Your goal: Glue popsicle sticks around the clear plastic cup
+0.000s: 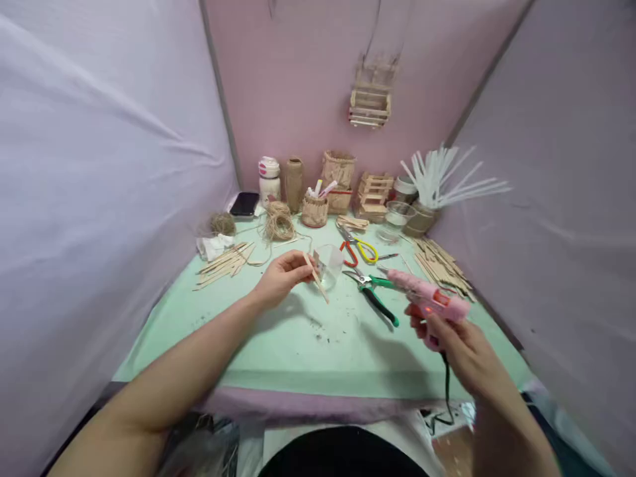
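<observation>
Between the thumb and fingers of my left hand (pixel 289 275) is a thin wooden stick (pixel 317 279), tilted down to the right. Just behind the stick, a clear plastic cup (pixel 330 266) is partly hidden; whether my fingers touch it I cannot tell. My right hand (pixel 450 334) is wrapped round the handle of a pink hot glue gun (pixel 428 295), its nozzle pointing left and a small red light glowing on its side. Green-handled pruning shears (pixel 373 295) lie between my hands. Scissors (pixel 355 248) with red and yellow handles lie behind them.
Wooden sticks lie in piles at left (pixel 226 265) and right (pixel 442 267). Along the back stand a twine roll (pixel 279 224), a pen holder (pixel 315 211), a bottle (pixel 269 180), stick crafts (pixel 375 193) and a jar of white glue sticks (pixel 421 220). A black cord (pixel 446 391) hangs from the glue gun.
</observation>
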{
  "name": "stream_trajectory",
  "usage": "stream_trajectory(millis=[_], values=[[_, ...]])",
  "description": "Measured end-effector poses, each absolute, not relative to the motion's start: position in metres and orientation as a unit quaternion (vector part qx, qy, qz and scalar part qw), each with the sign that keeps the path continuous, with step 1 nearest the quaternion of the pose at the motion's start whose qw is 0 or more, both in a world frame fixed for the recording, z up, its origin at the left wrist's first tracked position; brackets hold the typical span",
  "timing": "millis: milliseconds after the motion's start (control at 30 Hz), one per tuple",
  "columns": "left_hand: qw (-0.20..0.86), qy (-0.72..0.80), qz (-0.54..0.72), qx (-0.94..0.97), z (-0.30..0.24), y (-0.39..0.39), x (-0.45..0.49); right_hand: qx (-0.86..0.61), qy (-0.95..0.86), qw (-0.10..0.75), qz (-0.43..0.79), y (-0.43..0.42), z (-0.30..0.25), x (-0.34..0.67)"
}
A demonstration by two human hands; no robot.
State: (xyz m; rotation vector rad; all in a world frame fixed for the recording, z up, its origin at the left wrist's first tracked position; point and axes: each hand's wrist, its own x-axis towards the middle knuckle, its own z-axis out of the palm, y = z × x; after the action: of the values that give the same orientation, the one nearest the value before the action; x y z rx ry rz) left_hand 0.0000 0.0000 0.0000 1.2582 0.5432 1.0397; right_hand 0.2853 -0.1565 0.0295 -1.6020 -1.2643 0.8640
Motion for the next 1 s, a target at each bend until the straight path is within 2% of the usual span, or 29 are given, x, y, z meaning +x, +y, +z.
stream_trajectory(millis=[300, 633, 1000], values=[[0.582, 0.254, 0.361, 0.683, 0.024, 0.009, -0.025, -0.601, -0.572, 0.393, 0.397, -0.151, 0.003, 0.239], [0.534, 0.253, 0.326, 0.738, 0.016, 0.01, -0.022, -0.576, -0.598, 0.425, 0.36, -0.143, -0.007, 0.21], [0.413, 0.26, 0.306, 0.817, 0.013, 0.011, -0.022, -0.549, -0.63, 0.447, 0.32, -0.141, -0.004, 0.201]])
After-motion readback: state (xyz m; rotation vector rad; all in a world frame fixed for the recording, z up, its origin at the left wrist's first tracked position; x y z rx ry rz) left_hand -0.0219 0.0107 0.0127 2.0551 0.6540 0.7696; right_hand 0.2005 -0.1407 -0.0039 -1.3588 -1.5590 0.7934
